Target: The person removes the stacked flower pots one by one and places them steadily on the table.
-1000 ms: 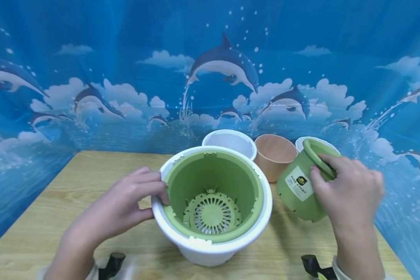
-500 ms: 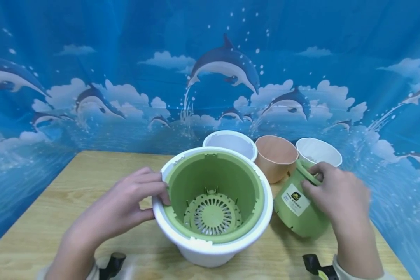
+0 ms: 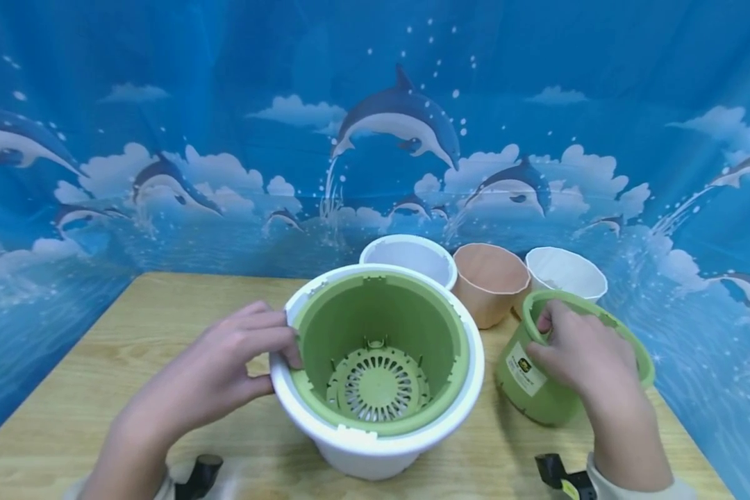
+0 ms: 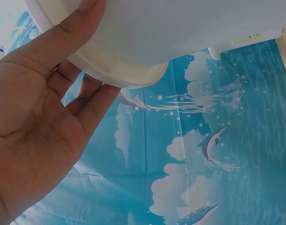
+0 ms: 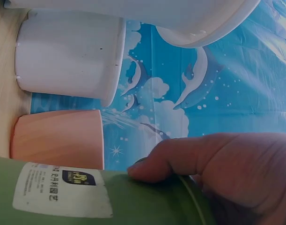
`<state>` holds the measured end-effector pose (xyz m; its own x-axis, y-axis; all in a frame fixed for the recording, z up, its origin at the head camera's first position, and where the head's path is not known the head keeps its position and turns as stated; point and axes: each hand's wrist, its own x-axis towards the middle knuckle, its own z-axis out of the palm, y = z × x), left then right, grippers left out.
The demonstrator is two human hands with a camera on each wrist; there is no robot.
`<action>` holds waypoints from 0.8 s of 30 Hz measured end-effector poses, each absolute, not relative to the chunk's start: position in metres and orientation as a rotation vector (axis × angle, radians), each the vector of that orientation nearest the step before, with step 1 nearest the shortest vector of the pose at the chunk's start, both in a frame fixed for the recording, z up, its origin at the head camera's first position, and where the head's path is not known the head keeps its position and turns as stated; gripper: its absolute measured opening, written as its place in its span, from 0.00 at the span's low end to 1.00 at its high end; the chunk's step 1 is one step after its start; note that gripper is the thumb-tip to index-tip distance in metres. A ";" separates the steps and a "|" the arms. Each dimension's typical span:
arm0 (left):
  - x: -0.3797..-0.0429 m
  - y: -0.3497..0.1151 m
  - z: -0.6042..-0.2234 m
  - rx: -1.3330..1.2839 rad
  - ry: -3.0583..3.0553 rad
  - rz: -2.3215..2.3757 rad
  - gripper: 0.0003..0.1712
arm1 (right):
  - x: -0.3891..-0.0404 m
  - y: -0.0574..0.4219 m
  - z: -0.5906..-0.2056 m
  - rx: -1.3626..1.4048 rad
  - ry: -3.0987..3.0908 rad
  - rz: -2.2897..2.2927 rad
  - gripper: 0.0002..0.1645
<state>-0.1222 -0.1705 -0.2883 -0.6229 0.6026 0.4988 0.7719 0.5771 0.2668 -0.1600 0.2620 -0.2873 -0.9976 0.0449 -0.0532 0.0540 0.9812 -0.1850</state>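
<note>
A large white pot [image 3: 375,455] with a green slotted pot [image 3: 381,312] nested inside stands in the middle of the table. My left hand [image 3: 231,354] grips its left rim, fingers over the edge and thumb outside, as the left wrist view also shows. To the right, a second green pot [image 3: 540,406] with a white label [image 3: 525,369] stands nearly upright. My right hand [image 3: 590,354] holds its rim with the fingers inside; in the right wrist view the thumb [image 5: 152,169] presses the outer wall near the rim.
Behind the nested pots, a white pot [image 3: 412,257], a terracotta-coloured pot [image 3: 490,295] and another white pot [image 3: 565,271] stand in a row near the back. A blue dolphin-print curtain [image 3: 256,139] rises behind and beside the wooden table [image 3: 181,312].
My right hand has brought the labelled green pot down and turned it from tilted to nearly upright, baring the right-hand white pot behind. The left hand has stayed on the white rim.
</note>
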 end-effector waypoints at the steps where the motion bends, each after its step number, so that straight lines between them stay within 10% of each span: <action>1: -0.122 -0.171 -0.288 -1.115 -2.458 -0.664 0.22 | -0.161 0.262 -0.288 0.076 3.065 -0.292 0.21; 24: -0.122 -0.171 -0.288 -1.094 -2.494 -0.663 0.22 | -0.165 0.257 -0.296 0.071 3.175 -0.350 0.40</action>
